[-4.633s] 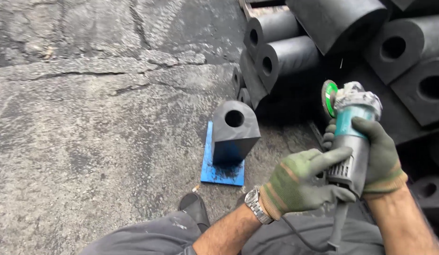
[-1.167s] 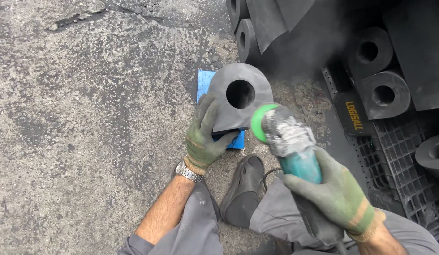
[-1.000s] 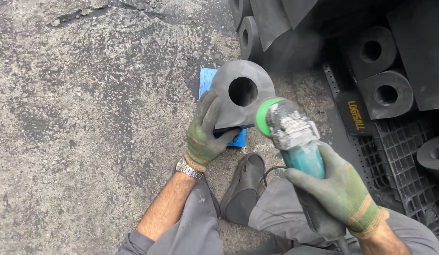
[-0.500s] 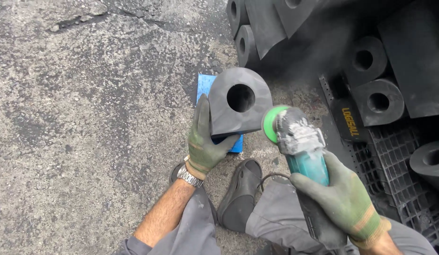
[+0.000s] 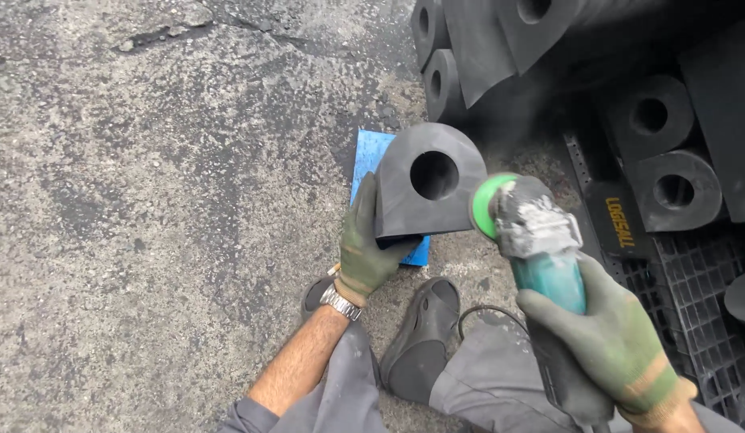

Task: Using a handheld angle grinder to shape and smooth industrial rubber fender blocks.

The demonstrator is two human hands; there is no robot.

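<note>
— Two gloved hands fill my view. What is each one doing?

— My left hand (image 5: 366, 250) is clenched on the near left edge of a black rubber block (image 5: 425, 183), thumb up its left side and fingers curled under its lower edge. The block is rounded on top, flat along the bottom, with a round hole through its middle. It stands tilted up on a blue board (image 5: 371, 164) that lies flat on the concrete ground (image 5: 148, 200).

— And the right?

— My right hand (image 5: 617, 341) grasps the teal body of an angle grinder (image 5: 533, 240). Its green disc (image 5: 485, 204) sits at the block's right edge; whether it touches, I cannot tell. A thin haze of dust hangs just above and to the right of it.

— What lies around them?

— Far right, more black rubber blocks (image 5: 661, 152) with the same holes are stacked against one another. A black plastic pallet (image 5: 701, 297) with a grid top lies at the right, near the grinder. Close to me I see a dark shoe (image 5: 421, 329) on the ground, grey trouser legs (image 5: 485, 385), and a metal wristwatch (image 5: 340, 302) on the left wrist. A black cable (image 5: 489, 311) loops beside the shoe.
</note>
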